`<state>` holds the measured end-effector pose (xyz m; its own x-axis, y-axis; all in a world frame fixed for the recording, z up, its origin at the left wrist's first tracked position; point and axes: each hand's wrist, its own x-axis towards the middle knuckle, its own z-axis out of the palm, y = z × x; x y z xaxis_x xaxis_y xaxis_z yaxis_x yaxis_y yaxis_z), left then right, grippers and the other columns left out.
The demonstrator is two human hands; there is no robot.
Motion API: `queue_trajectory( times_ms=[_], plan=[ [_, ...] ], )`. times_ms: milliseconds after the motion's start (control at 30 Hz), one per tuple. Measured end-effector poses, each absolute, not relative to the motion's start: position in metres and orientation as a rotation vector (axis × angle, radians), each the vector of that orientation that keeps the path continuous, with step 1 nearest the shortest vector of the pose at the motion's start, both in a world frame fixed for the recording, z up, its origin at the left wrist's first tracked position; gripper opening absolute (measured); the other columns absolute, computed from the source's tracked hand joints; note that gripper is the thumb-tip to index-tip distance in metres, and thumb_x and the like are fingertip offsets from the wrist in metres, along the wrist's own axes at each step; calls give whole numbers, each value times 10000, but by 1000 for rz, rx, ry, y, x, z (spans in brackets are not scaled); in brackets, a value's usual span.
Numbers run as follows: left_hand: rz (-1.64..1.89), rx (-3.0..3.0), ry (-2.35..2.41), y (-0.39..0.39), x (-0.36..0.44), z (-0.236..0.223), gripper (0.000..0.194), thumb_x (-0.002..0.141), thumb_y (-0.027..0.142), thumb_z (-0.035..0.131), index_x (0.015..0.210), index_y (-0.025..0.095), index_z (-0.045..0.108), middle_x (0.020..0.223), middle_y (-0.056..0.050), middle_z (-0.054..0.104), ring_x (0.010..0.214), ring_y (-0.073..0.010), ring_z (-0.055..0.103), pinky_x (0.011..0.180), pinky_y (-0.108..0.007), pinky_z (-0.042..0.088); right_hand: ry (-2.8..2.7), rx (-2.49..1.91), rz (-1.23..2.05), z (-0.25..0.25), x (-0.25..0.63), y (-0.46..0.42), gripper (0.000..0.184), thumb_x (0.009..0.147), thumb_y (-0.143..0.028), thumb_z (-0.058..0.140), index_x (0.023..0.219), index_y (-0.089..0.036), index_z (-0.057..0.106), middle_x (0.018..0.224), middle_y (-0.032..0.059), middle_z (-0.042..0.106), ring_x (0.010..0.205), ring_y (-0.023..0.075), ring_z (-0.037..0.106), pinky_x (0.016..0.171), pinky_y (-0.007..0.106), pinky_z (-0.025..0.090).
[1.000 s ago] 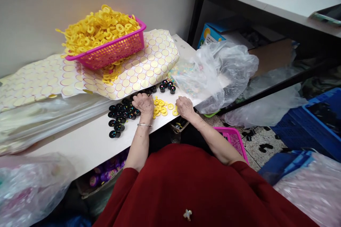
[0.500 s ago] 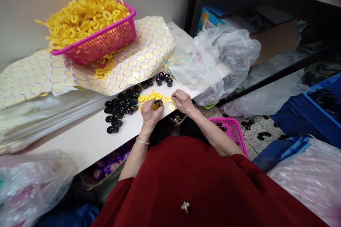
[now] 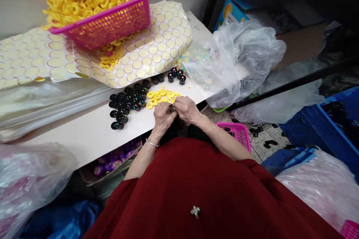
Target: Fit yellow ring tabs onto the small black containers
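My left hand (image 3: 165,117) is closed around a small black cylindrical piece (image 3: 172,108) with coloured specks on its top. My right hand (image 3: 187,109) meets it there, its fingertips pinched over the piece's top; whatever they hold is hidden. Just beyond both hands, flat yellow rings with small tabs (image 3: 159,97) lie loose on the white table (image 3: 92,142). To the left stands a cluster of similar black pieces (image 3: 127,101), their tops dotted with colour. Several more black pieces (image 3: 176,75) stand further back.
A pink basket (image 3: 112,26) heaped with yellow rings rests on sticker sheets (image 3: 157,48) at the back. Clear plastic bags (image 3: 246,56) lie at the right. Below the table are a pink basket (image 3: 239,134), a blue crate (image 3: 308,119) and a box of purple items (image 3: 114,162).
My right hand has moved left from the yellow rings to the black piece in my left hand. My hands now touch over it. The view has shifted slightly.
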<state>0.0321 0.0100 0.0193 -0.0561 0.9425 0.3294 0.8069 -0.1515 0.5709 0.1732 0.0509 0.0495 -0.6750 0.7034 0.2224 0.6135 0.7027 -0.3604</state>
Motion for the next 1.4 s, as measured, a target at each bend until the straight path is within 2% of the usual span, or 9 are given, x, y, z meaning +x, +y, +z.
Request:
queue_trajectory(
  times_ms=[167,300,433,633,800,967,1100,1167,1400],
  plan=[
    [948,2079,1866,11,32,22,45,734,238,513,717,213,546,755,-40,609,804,-184,562,790,-328,457,-2665,-1038,326,60,169,49,245,867,-125,411,860,-134,656,811,96,575,812,208,466,694,308,297],
    [1038,2096,1813,14,32,22,110,763,267,500,668,214,521,697,-32,589,746,-173,554,770,-323,466,-2677,-1063,367,60,165,47,226,851,-121,440,858,-127,666,816,96,585,819,206,484,713,312,331],
    [1064,2071,1821,16,32,22,51,727,253,529,722,213,561,734,-26,616,784,-175,574,783,-323,475,-2434,-1075,646,50,167,50,200,857,-148,474,805,-142,667,812,60,582,794,165,523,723,275,392],
    [1111,1915,1823,26,33,26,143,664,300,615,764,198,617,764,-16,656,772,-168,610,775,-314,493,-1938,-989,943,57,201,50,111,820,-211,572,784,-171,669,768,18,591,741,130,573,695,257,455],
    [1199,1773,1804,37,26,34,189,612,297,654,768,189,655,783,-7,678,794,-169,633,799,-315,496,-1619,-1305,872,87,281,-21,151,816,-316,601,768,-198,682,771,22,641,723,149,600,717,297,479],
    [1228,1661,1857,60,22,49,254,587,333,671,785,175,670,814,-16,679,790,-169,617,783,-304,483,-813,-1889,664,95,341,-137,168,627,-404,748,686,-255,697,736,29,664,677,190,595,646,342,484],
    [1129,1640,1917,93,30,57,264,625,338,611,819,172,678,803,-3,672,737,-152,594,725,-274,465,-283,-1826,585,89,338,-168,239,545,-402,796,684,-244,683,683,19,621,572,154,528,541,316,446],
    [1085,1661,1962,108,38,57,266,623,322,587,819,170,684,783,0,670,721,-150,586,710,-267,453,-393,-1779,627,85,326,-158,271,557,-423,784,688,-210,680,686,21,625,583,149,540,551,303,454],
    [882,1748,2118,128,57,50,251,608,347,585,759,172,682,647,-7,619,642,-160,545,611,-267,377,-1246,-1405,999,91,293,-93,249,778,-393,624,645,-185,659,647,17,613,618,130,565,605,259,469]
  ],
)
